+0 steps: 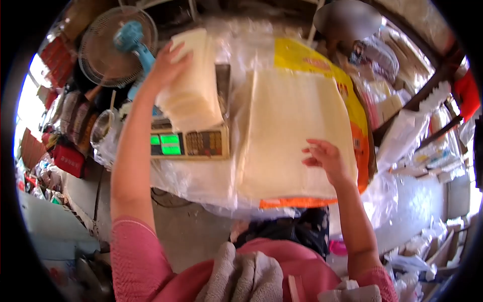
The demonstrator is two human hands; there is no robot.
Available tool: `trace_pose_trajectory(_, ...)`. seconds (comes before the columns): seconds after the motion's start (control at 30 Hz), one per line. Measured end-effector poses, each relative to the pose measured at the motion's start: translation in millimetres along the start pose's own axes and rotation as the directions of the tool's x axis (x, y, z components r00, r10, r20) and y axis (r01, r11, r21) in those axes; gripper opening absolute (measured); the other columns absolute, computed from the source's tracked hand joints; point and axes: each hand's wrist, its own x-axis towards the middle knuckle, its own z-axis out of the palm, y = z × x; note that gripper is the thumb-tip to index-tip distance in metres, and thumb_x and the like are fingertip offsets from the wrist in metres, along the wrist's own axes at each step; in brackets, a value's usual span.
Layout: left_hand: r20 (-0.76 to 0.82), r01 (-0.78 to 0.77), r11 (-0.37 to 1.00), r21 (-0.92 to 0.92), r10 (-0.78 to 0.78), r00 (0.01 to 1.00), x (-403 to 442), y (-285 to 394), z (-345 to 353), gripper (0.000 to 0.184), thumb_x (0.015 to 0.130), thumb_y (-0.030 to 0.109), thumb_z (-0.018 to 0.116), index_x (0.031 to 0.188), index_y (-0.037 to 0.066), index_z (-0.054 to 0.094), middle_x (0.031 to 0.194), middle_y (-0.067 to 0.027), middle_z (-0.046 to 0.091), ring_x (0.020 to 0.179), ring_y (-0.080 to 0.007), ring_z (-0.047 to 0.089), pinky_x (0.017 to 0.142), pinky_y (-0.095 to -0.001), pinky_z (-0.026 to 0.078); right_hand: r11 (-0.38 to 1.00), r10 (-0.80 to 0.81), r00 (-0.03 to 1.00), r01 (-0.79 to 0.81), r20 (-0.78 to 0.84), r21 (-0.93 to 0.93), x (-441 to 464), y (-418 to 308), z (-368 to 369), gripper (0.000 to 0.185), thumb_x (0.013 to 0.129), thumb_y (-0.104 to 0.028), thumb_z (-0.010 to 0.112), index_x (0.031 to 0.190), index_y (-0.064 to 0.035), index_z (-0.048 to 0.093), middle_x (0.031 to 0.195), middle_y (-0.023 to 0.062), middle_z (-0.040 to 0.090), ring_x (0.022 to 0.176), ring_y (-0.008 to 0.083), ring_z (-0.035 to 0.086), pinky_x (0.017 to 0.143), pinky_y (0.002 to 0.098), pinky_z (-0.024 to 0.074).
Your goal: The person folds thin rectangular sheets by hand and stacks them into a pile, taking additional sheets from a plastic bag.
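A thick folded stack of thin cream sheets sits over the digital scale, hiding most of its weighing plate. My left hand is on the upper left side of this stack, fingers gripping its edge. Green digits glow on the scale's display, too blurred to read. To the right lies a wide, flat pile of similar cream sheets. Just above the lower right part of that pile is my right hand, open, with fingers apart and slightly bent and nothing in them.
A yellow and orange printed sack lies under the flat pile, over clear plastic sheeting. A fan with a blue hub stands behind at left. Another person is at the far right. Plastic bags crowd the right side.
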Motion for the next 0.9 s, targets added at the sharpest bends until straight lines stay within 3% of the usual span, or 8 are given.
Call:
trace_pose_trajectory(0.17,0.222,-0.017,0.885,0.465,-0.098,0.97,-35,28,71,0.068,0.089,0.067,0.029,0.145,0.029,0.036,0.154,-0.0035,0.026,0.144,-0.0294,0.014,0.113,-0.0546,0.005,0.949,-0.096,0.984,0.135,0.15,-0.283,-5,9,30,0.023,0.092,-0.01,0.057,0.112,0.0008,0.063,0.096,0.0131,0.068,0.076,0.0165,0.067,0.071,0.0262,0.0524)
trace_pose_trajectory(0.43,0.209,-0.012,0.855,0.518,-0.113,0.971,-35,33,70,0.064,0.091,0.064,0.027,0.144,0.029,0.037,0.154,-0.002,0.026,0.144,-0.0275,0.014,0.113,-0.0544,0.004,0.214,-0.251,0.702,0.712,0.667,-0.669,-21,20,71,0.008,0.081,-0.009,0.066,0.088,-0.0056,0.066,0.084,0.0092,0.067,0.082,0.0291,0.062,0.073,0.0381,0.0494)
trace_pose_trajectory(0.53,0.075,-0.031,0.846,0.532,-0.01,0.997,-32,46,58,0.054,0.092,0.052,0.041,0.135,0.021,0.048,0.146,-0.0069,0.039,0.141,-0.0278,0.023,0.112,-0.0535,0.011,0.178,-0.359,0.693,0.709,0.625,-0.683,-11,22,67,0.005,0.083,-0.008,0.058,0.084,-0.0066,0.063,0.085,0.0134,0.066,0.074,0.031,0.061,0.066,0.0394,0.0486)
trace_pose_trajectory(0.6,-0.063,-0.209,0.847,0.488,0.273,0.96,-40,69,46,0.039,0.087,0.032,0.054,0.122,0.014,0.058,0.13,-0.0103,0.052,0.13,-0.0289,0.038,0.107,-0.0493,0.024,0.688,-0.389,0.921,0.313,0.032,-0.655,-1,4,42,0.004,0.083,-0.007,0.059,0.083,-0.0056,0.062,0.086,0.0102,0.066,0.077,0.0246,0.063,0.067,0.0367,0.0486)
trace_pose_trajectory(0.67,-0.147,-0.449,0.878,0.167,0.472,0.869,-91,111,56,0.029,0.073,0.002,0.062,0.102,0.006,0.063,0.102,-0.0118,0.063,0.102,-0.0312,0.057,0.091,-0.0402,0.045,0.83,-0.24,0.896,-0.01,-0.374,-0.558,7,-44,6,0.006,0.085,-0.009,0.061,0.089,-0.0049,0.063,0.089,0.0076,0.065,0.082,0.0188,0.063,0.072,0.0345,0.0497)
trace_pose_trajectory(0.7,0.113,-0.284,0.947,-0.148,0.301,0.947,-123,131,69,0.027,0.076,0.002,0.06,0.102,0.005,0.064,0.099,-0.0127,0.062,0.095,-0.0315,0.059,0.086,-0.0397,0.048,0.851,-0.271,0.914,0.081,-0.303,-0.519,5,-46,3,0.009,0.085,-0.01,0.063,0.093,-0.0047,0.063,0.091,0.0076,0.065,0.085,0.0181,0.063,0.075,0.0334,0.0497)
trace_pose_trajectory(0.77,0.523,-0.405,0.881,-0.245,0.472,0.71,-166,139,117,0.024,0.084,0.012,0.062,0.108,0.007,0.064,0.114,-0.0127,0.063,0.105,-0.0289,0.059,0.089,-0.038,0.048,0.871,-0.346,0.924,0.251,-0.164,-0.423,-10,-40,1,0.017,0.086,-0.013,0.066,0.1,-0.0043,0.063,0.093,0.0075,0.065,0.09,0.0166,0.063,0.08,0.0312,0.0496)
trace_pose_trajectory(0.9,0.557,-0.335,0.905,-0.263,0.426,0.713,-211,151,177,0.05,0.088,0.036,0.058,0.129,0.008,0.052,0.131,-0.0161,0.052,0.123,-0.0326,0.047,0.104,-0.0386,0.037,0.311,-0.297,0.885,0.445,0.359,-0.84,-44,-5,26,0.077,0.082,-0.034,0.071,0.145,-0.0151,0.032,0.138,0.0167,0.045,0.127,0.0305,0.045,0.103,0.0419,0.0387)
